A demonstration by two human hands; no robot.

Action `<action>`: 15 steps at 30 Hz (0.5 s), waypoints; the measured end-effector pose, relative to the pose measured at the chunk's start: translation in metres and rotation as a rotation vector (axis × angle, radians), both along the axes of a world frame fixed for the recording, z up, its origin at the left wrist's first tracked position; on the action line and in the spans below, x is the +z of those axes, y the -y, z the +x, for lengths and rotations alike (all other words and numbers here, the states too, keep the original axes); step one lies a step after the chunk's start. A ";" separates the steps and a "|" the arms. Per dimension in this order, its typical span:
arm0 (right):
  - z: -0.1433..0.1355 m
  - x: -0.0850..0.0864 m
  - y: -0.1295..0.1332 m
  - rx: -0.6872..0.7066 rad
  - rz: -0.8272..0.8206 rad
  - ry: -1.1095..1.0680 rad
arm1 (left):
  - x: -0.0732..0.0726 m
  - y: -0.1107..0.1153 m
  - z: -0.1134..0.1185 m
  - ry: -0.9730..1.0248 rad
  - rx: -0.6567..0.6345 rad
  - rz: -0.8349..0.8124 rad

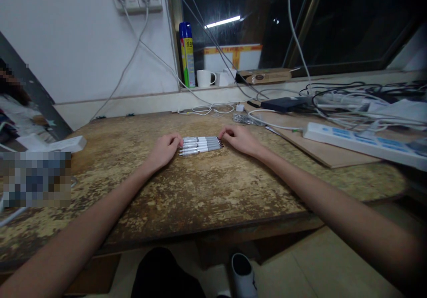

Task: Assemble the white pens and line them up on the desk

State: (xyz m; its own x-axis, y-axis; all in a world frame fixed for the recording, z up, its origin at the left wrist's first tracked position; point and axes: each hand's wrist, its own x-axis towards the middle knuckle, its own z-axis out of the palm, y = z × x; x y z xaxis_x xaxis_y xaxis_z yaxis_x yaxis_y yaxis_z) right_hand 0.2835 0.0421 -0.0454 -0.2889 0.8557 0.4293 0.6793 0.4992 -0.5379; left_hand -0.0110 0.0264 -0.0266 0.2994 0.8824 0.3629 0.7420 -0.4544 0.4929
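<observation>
1. The wooden table (200, 191) has a rough, mottled top, its pale yellowish finish flaked into brown patches, with a worn front edge.
2. A flat, smooth brown board (323, 151) with straight edges and a squared corner lies on the table's right side.
3. A long white power strip (363, 141) with pale-blue socket faces lies across the board.
4. A tall, glossy cylindrical spray can (187, 60), blue-capped, stands upright on the ledge.
5. The left hand (164, 149) curls its fingers at the left ends of the pens (202, 145); whether it pinches any, I cannot tell.
6. The right hand (240, 138) bends thumb and forefinger toward each other at their right ends; a grip cannot be confirmed.
7. A smooth white mug (204, 78) with a looped handle stands beside the can.
8. The pens, slim white-and-grey rods with shiny clear sections, lie side by side on the tabletop between both hands.
</observation>
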 end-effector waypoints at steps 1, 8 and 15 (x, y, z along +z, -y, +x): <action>0.000 0.000 0.000 -0.001 0.002 -0.001 | 0.000 0.000 0.000 0.002 0.005 -0.002; 0.001 0.001 0.001 0.003 0.026 0.019 | 0.001 0.006 0.005 0.035 0.053 0.019; 0.001 0.000 0.001 0.004 0.004 0.004 | 0.001 0.006 0.007 0.050 0.043 0.025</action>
